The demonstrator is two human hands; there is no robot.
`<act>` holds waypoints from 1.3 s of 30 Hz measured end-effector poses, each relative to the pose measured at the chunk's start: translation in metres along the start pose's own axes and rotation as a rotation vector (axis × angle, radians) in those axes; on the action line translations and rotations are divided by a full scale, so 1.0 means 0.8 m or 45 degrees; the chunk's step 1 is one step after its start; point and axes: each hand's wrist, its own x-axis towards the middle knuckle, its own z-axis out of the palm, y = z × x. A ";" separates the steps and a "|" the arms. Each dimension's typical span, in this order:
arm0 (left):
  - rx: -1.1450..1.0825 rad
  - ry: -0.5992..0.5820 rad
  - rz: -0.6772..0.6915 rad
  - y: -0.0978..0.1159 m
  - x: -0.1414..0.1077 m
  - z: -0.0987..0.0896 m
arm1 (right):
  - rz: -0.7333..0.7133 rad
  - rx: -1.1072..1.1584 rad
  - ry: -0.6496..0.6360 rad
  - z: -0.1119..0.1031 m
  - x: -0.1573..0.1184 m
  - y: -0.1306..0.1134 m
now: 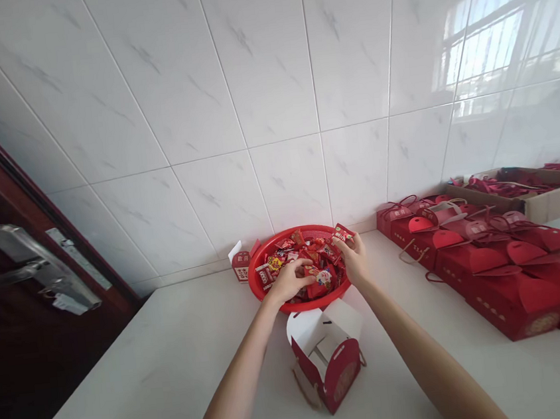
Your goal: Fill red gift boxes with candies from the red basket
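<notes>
My right hand (355,261) pinches a small red candy packet (342,233) above the right rim of the red plastic basket (255,285). Inside the basket lies a heap of wrapped candies (283,244), mostly red. Over the middle of that heap is my left hand (290,280), its thumb and forefinger apart beside a red packet with a cartoon figure (323,278). Just in front of the basket stands a red gift box (343,369) with its flaps open, showing a white inside; a cord handle hangs at its side.
Closed red gift boxes (512,278) with cord handles stand in rows on the right. Behind them is a cardboard carton (559,197) holding red items. A small red-and-white box (242,267) stands left of the basket. Tiled wall (277,90) behind; door handle (40,268) far left.
</notes>
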 end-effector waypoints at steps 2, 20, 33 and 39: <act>0.119 0.024 0.009 -0.002 0.002 0.000 | -0.019 -0.014 0.028 0.000 -0.001 0.000; 0.739 -0.293 0.458 0.032 0.004 0.016 | -0.102 -0.191 -0.005 -0.003 -0.004 -0.002; 0.980 -0.283 0.200 0.022 0.041 0.016 | -0.067 -0.183 -0.085 -0.006 0.000 0.008; 0.773 -0.189 0.177 0.014 0.041 0.013 | -0.071 -0.202 -0.108 -0.006 -0.001 0.006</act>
